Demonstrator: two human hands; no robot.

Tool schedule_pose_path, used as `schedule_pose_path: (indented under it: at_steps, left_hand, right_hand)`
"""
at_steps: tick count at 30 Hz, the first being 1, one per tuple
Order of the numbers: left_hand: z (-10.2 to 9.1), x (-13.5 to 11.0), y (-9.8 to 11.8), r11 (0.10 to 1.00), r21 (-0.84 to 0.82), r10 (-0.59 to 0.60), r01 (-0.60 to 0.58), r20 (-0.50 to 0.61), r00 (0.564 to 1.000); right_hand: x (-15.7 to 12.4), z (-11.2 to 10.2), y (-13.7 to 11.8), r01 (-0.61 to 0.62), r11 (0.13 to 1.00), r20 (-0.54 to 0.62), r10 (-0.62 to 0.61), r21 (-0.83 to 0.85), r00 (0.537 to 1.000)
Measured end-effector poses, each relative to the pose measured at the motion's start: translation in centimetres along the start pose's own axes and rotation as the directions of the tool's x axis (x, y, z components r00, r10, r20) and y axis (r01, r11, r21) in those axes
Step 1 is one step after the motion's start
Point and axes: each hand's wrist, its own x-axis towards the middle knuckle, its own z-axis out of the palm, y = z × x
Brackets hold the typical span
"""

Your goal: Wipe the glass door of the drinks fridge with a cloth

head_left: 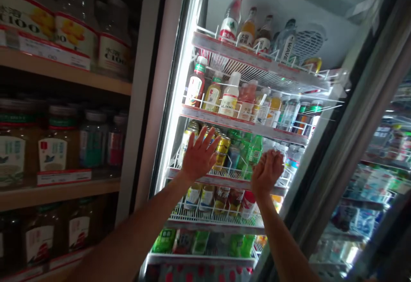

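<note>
My left hand [198,157] is raised in front of the open drinks fridge, fingers spread, with nothing in it. Behind it stand yellow cans [222,150] on the middle wire shelf. To the right, my right hand [267,171] is closed, fingers curled together. A small pale patch shows at its fingertips, too blurred to name. Close behind that hand are green bottles [255,148] on the same shelf. I cannot tell whether either hand touches the shelf.
Upper fridge shelves hold a red-capped bottle [231,19] and a white-capped juice bottle [230,96]. Green packs [164,240] sit low down. At left, wooden shelves [64,71] carry large juice bottles [75,25]. The fridge door [346,115] stands on the right.
</note>
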Motion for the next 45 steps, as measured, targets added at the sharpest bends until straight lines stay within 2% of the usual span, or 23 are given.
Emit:
schedule_pose_path:
  at_steps: [2,4,7,9,11,14,15,17,19,21,23,26,28,30,32,34,35,37,39,40,42,43,45]
  left_hand:
    - [0.2,0.1,0.1,1.0,-0.002,-0.004,0.004,0.0,1.0]
    - [0.3,0.2,0.2,1.0,-0.005,-0.008,0.008,-0.005,1.0]
    - [0.0,0.2,-0.1,1.0,-0.024,0.001,-0.002,-0.003,1.0]
    - [-0.5,-0.4,-0.7,0.999,-0.043,0.019,-0.018,0.025,0.999]
    - [-1.2,-1.6,-1.7,1.0,-0.031,-0.001,0.002,0.05,0.999]
    - [-2.1,-3.8,-3.2,0.998,0.037,-0.054,0.052,0.05,0.997]
    - [-2.2,-4.3,-3.5,0.997,0.056,-0.059,0.056,0.048,0.997]
    - [-2.2,-5.0,-3.9,0.997,0.069,-0.048,0.045,0.047,0.998]
    - [-2.1,-5.1,-3.9,0.997,0.066,-0.049,0.046,0.043,0.998]
    - [-2.1,-4.9,-3.8,0.997,0.062,-0.05,0.047,0.037,0.998]
    - [-2.2,-4.8,-3.7,0.997,0.06,-0.048,0.046,0.037,0.998]
    - [-2.3,-4.8,-3.7,0.998,0.056,-0.036,0.034,0.038,0.999]
    - [-2.2,-4.9,-3.6,0.998,0.057,-0.031,0.029,0.034,0.999]
    - [-2.1,-5.0,-3.6,0.998,0.055,-0.034,0.033,0.035,0.999]
    - [-2.2,-5.1,-3.6,0.999,0.041,-0.038,0.036,0.055,0.998]
    - [-2.7,-5.1,-4.1,1.0,0.014,-0.02,0.019,0.098,0.995]
    - [-3.0,-5.0,-4.5,1.0,-0.003,0.003,-0.003,0.127,0.992]
    - [-3.7,-4.6,-5.6,0.999,-0.036,0.037,-0.031,0.168,0.985]
    - [-4.4,-4.0,-7.1,0.998,-0.055,-0.004,0.013,0.167,0.986]
    - [-4.7,-3.7,-7.9,0.997,-0.06,-0.044,0.054,0.158,0.986]
    - [-5.1,-3.2,-9.2,0.992,-0.069,-0.096,0.109,0.167,0.981]
    - [-5.2,-3.0,-9.7,0.991,-0.075,-0.095,0.111,0.19,0.977]
    - [-5.3,-2.8,-10.3,0.992,-0.083,-0.072,0.096,0.249,0.966]
  right_hand:
    - [-0.6,0.1,-1.1,-0.008,1.0,-0.008,0.008,0.018,1.0]
    - [-1.9,0.1,-3.4,0.133,0.988,0.088,-0.14,0.082,0.986]
    - [-3.6,-0.3,-5.1,0.289,0.948,0.229,-0.314,0.137,0.921]
    - [-3.6,-0.7,-3.7,0.248,0.965,0.234,-0.261,0.08,0.937]
    - [-3.0,-1.1,-1.4,0.116,0.993,0.166,-0.113,-0.007,0.98]
    - [-2.3,-1.3,0.2,-0.054,0.997,0.086,0.059,-0.06,0.995]
    - [-2.5,-1.3,-0.4,-0.059,0.997,0.086,0.064,-0.052,0.994]
    - [-3.5,-1.2,-2.9,0.037,0.999,0.147,-0.038,0.008,0.988]
    - [-4.7,-1.0,-5.6,0.173,0.98,0.237,-0.191,0.096,0.953]
    - [-5.2,-0.8,-7.0,0.237,0.959,0.297,-0.275,0.155,0.914]
    - [-4.8,-0.6,-6.6,0.205,0.97,0.276,-0.234,0.128,0.932]
    - [-3.7,-0.2,-5.2,0.062,0.998,0.158,-0.066,0.028,0.985]
    - [-3.6,0.0,-5.6,0.02,1.0,0.118,-0.022,0.017,0.993]
    - [-4.2,-0.1,-7.3,0.116,0.991,0.164,-0.125,0.064,0.978]
    - [-4.7,-0.2,-9.2,0.282,0.948,0.247,-0.311,0.146,0.918]
    - [-4.0,0.0,-10.2,0.38,0.903,0.282,-0.425,0.202,0.86]
    - [-3.0,0.3,-10.3,0.383,0.9,0.275,-0.429,0.207,0.86]
    - [-0.2,1.1,-9.8,0.318,0.929,0.232,-0.357,0.189,0.905]
    - [2.2,2.1,-9.3,0.192,0.97,0.175,-0.216,0.148,0.96]
    - [2.8,2.6,-9.4,0.173,0.975,0.171,-0.196,0.137,0.966]
    - [2.5,3.1,-10.3,0.234,0.957,0.24,-0.27,0.169,0.932]
    - [1.8,3.1,-11.0,0.302,0.929,0.304,-0.357,0.215,0.883]
    - [0.5,2.7,-12.6,0.425,0.838,0.41,-0.54,0.343,0.735]
